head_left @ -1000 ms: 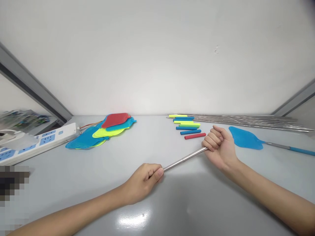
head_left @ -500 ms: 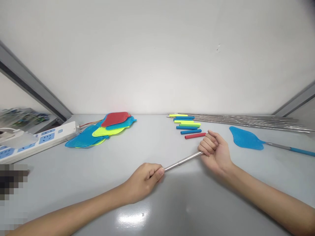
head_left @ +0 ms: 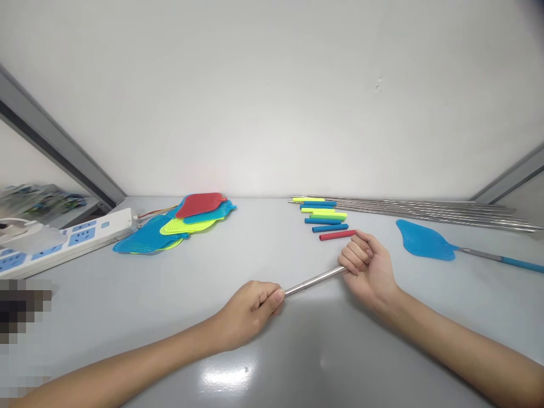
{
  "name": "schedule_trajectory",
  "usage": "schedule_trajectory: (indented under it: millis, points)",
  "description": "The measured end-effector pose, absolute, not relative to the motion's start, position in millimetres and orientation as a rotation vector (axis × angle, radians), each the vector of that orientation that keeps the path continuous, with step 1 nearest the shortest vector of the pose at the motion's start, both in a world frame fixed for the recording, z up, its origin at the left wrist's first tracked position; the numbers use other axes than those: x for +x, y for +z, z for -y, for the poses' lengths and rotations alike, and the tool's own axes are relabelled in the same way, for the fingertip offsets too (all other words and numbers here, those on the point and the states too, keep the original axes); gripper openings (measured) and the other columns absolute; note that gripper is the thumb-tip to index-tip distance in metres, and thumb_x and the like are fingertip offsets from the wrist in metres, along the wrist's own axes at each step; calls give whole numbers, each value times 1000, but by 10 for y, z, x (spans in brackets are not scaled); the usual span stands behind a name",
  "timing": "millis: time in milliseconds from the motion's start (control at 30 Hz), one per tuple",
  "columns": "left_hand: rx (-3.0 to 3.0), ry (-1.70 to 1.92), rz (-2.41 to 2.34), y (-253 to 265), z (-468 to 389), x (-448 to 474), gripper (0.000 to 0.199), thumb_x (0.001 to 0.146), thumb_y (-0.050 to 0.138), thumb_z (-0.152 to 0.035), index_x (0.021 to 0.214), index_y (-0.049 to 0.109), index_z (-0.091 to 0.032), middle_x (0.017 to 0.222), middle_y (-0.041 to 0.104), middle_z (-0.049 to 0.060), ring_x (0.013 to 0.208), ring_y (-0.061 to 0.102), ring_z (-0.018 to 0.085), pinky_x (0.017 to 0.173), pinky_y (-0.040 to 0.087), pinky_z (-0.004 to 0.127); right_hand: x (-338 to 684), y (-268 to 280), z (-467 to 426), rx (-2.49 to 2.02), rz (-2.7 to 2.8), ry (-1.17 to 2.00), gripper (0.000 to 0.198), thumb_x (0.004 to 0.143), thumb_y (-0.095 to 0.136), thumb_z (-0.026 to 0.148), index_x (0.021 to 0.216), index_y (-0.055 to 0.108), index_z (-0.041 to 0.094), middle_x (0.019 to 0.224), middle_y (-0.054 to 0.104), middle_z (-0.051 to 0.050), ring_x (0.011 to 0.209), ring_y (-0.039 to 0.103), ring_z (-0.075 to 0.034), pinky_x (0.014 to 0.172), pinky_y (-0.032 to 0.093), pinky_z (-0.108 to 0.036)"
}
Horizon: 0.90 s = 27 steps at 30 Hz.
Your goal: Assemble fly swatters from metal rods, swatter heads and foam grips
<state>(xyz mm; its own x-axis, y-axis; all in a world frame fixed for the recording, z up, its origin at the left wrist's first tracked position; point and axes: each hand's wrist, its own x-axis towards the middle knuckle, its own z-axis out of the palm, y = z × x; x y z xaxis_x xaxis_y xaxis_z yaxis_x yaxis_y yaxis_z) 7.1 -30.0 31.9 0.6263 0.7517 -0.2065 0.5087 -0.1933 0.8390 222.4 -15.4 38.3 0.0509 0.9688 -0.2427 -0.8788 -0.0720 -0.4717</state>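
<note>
A thin telescopic metal rod slants up to the right between my hands, above the grey table. My left hand is closed round its lower end, thumb on top. Around the upper end the fingers of my right hand are curled, so both rod ends are hidden. Just beyond the right hand lies a red tube, first in a row of several blue, yellow and green tubes. To the right rests a blue fly swatter with a metal shaft and a blue grip.
Several swatter heads in red, blue and yellow are piled at back left. Beside them runs a white power strip. Long metal rods lie along the wall at back right. A blurred, pixelated dark patch sits at the left edge.
My right hand has moved slightly left and down towards the left hand, and the visible stretch of rod is a little shorter. My left hand stays almost in place.
</note>
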Motion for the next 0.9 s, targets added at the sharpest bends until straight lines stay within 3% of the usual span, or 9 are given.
schedule_trajectory:
  millis: [600,900]
  points:
    - [1881,266,-1024,339,296,96,42,84,22,-44,57,37,-16,49,29,-5,45,25,7,42,22,18,2147,277,169,-591,128,1601,41,72,49,19,50,14,18,38,12,9,32,13,-5,28,20,-18]
    - [1907,270,-1052,328,283,103,41,85,24,-42,61,44,-16,52,36,-5,47,31,7,44,24,17,2191,257,100,-538,-33,1672,37,72,46,15,50,15,18,39,12,8,32,14,-5,28,20,-19]
